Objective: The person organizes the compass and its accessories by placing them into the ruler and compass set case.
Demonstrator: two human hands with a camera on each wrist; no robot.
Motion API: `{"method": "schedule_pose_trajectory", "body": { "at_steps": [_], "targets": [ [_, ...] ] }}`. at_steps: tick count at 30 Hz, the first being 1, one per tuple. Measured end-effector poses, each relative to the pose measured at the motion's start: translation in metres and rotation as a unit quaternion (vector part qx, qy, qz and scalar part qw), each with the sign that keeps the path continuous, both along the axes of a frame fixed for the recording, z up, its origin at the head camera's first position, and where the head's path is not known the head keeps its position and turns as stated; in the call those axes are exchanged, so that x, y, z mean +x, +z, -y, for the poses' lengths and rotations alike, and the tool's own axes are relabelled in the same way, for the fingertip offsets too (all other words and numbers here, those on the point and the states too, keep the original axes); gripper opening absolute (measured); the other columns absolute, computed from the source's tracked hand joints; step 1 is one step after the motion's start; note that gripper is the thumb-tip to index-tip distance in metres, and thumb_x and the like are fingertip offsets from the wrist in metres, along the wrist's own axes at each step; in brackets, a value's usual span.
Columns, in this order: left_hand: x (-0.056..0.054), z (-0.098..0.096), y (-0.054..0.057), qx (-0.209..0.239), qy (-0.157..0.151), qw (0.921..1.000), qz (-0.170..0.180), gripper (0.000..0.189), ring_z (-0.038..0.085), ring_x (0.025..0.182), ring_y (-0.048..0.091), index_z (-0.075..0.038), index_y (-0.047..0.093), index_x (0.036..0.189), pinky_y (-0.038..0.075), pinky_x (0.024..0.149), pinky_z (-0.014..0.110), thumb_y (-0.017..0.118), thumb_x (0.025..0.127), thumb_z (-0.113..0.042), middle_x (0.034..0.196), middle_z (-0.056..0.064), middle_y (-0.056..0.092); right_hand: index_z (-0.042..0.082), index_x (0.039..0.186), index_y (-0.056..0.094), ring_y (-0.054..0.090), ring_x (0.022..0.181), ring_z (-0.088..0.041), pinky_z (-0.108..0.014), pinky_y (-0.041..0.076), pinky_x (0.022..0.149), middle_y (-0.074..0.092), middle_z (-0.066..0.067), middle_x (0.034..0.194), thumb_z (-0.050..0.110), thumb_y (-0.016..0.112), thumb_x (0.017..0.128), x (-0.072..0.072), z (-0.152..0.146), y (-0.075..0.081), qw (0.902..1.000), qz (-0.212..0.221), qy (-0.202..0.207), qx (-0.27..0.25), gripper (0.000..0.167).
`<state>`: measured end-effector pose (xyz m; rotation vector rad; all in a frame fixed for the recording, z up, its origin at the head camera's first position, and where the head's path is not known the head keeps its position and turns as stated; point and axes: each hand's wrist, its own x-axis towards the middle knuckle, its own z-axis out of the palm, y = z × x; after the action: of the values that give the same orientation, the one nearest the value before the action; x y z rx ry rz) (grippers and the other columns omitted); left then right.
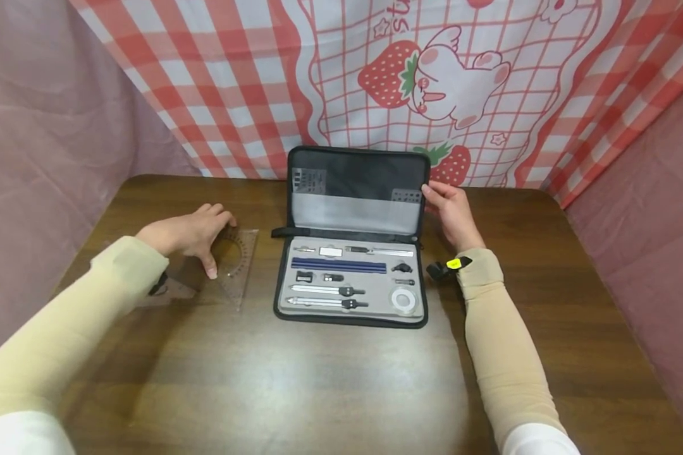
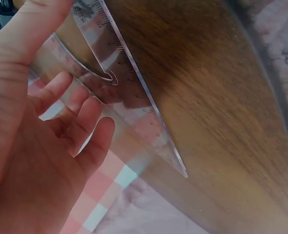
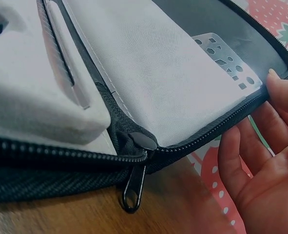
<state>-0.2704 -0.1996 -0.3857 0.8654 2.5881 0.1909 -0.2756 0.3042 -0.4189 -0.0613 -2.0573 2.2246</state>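
A black zip case (image 1: 350, 323) of drawing instruments lies unfolded, its lid (image 1: 364, 215) raised toward the back. My right hand (image 1: 452, 212) holds the lid's right edge, thumb on the inner side and fingers behind, as the right wrist view also shows. On the left, my left hand (image 1: 196, 230) hovers with spread fingers at a clear set square (image 1: 240, 278) that has a protractor arc in it. In the left wrist view the fingers (image 2: 97, 139) curve loosely beside the set square (image 2: 134, 83). A second clear set square (image 1: 173, 289) lies partly hidden under the left wrist.
The case's grey tray (image 1: 370, 303) holds two compasses (image 1: 319, 290), blue pencils (image 1: 338, 265), a sharpener (image 1: 304, 277), a white eraser (image 1: 331, 251) and a white ring (image 1: 403, 300). A clear template (image 1: 406, 195) sits in the lid pocket. A checked curtain (image 1: 233, 82) hangs behind the table.
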Motion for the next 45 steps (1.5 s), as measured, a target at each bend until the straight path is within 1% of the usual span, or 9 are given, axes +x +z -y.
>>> {"method": "schedule_pose_trajectory", "body": {
  "at_steps": [9,15,20,23,27,30,37,41,45],
  "targets": [
    [-0.004,0.004,-0.006,0.01,0.017,0.9996,-0.022,0.106,0.04,0.11,0.041,0.005,0.048,0.12,0.039,0.097,0.054,0.1,0.043,-0.045,0.116,0.021,0.046,0.019,0.098,0.077,0.063,0.079,-0.008,-0.022,0.052,0.075,0.068,0.005,0.088,0.015,0.068,0.096,-0.001,-0.001,-0.001,0.9999,-0.006,0.001,0.014,0.01],
    [0.0,0.007,-0.007,0.077,0.046,0.9953,-0.036,0.087,0.036,0.097,0.038,0.0,0.045,0.103,0.038,0.084,0.048,0.098,0.05,-0.045,0.104,0.017,0.042,0.015,0.103,0.076,0.062,0.08,-0.008,-0.022,0.052,0.076,0.067,0.004,0.091,0.017,0.068,0.096,0.0,-0.001,-0.002,0.9998,-0.003,0.004,0.02,0.01],
    [0.003,0.009,-0.005,0.142,0.056,0.9883,0.0,0.072,0.027,0.085,0.049,-0.001,0.04,0.099,0.041,0.076,0.041,0.095,0.065,-0.033,0.093,0.015,0.051,0.012,0.105,0.076,0.062,0.079,-0.008,-0.023,0.052,0.077,0.068,0.005,0.088,0.016,0.068,0.096,0.003,0.0,0.0,0.9998,-0.003,0.007,0.016,0.012],
    [0.005,0.011,-0.002,0.17,0.078,0.9821,0.015,0.066,0.022,0.08,0.055,-0.002,0.04,0.099,0.044,0.073,0.037,0.093,0.069,-0.029,0.09,0.013,0.057,0.013,0.104,0.076,0.063,0.079,-0.008,-0.023,0.052,0.076,0.069,0.005,0.088,0.016,0.068,0.096,0.003,0.001,0.0,0.9999,-0.002,0.012,0.013,0.012],
    [0.005,0.011,0.003,0.214,0.107,0.9711,-0.003,0.062,0.02,0.074,0.055,-0.005,0.039,0.097,0.045,0.066,0.031,0.091,0.072,-0.025,0.085,0.01,0.059,0.014,0.103,0.077,0.063,0.078,-0.007,-0.023,0.052,0.076,0.069,0.005,0.088,0.016,0.068,0.096,0.001,0.001,0.0,0.9999,0.0,0.01,0.012,0.011],
    [0.004,0.008,0.006,0.242,0.108,0.9641,-0.023,0.059,0.019,0.068,0.054,-0.006,0.037,0.096,0.043,0.06,0.028,0.09,0.074,-0.021,0.08,0.008,0.059,0.013,0.103,0.077,0.063,0.079,-0.008,-0.024,0.052,0.076,0.069,0.005,0.088,0.016,0.068,0.096,0.001,0.002,0.0,0.9999,-0.002,0.007,0.015,0.012],
    [0.004,-0.012,0.021,0.266,0.086,0.9594,-0.038,0.052,0.019,0.066,0.057,-0.006,0.036,0.098,0.045,0.057,0.027,0.084,0.081,-0.014,0.077,0.007,0.061,0.01,0.107,0.075,0.062,0.079,-0.009,-0.024,0.051,0.077,0.069,0.005,0.088,0.018,0.068,0.096,0.002,0.003,0.001,0.9997,0.002,0.015,0.02,0.016],
    [0.002,-0.033,0.029,0.291,0.084,0.9518,-0.05,0.047,0.02,0.071,0.057,-0.006,0.037,0.103,0.046,0.06,0.03,0.08,0.085,-0.012,0.081,0.008,0.061,0.006,0.113,0.073,0.06,0.081,-0.009,-0.027,0.05,0.08,0.068,0.005,0.09,0.02,0.068,0.096,0.002,0.002,0.001,0.9994,0.005,0.013,0.031,0.023],
    [-0.004,-0.061,0.037,0.315,0.083,0.9427,-0.07,0.041,0.022,0.074,0.056,-0.006,0.041,0.111,0.047,0.064,0.035,0.075,0.09,-0.013,0.086,0.009,0.059,0.008,0.111,0.075,0.061,0.08,-0.009,-0.027,0.05,0.079,0.069,0.005,0.09,0.02,0.069,0.096,0.001,0.0,0.0,0.9996,0.001,0.006,0.028,0.02]
  ]
}}
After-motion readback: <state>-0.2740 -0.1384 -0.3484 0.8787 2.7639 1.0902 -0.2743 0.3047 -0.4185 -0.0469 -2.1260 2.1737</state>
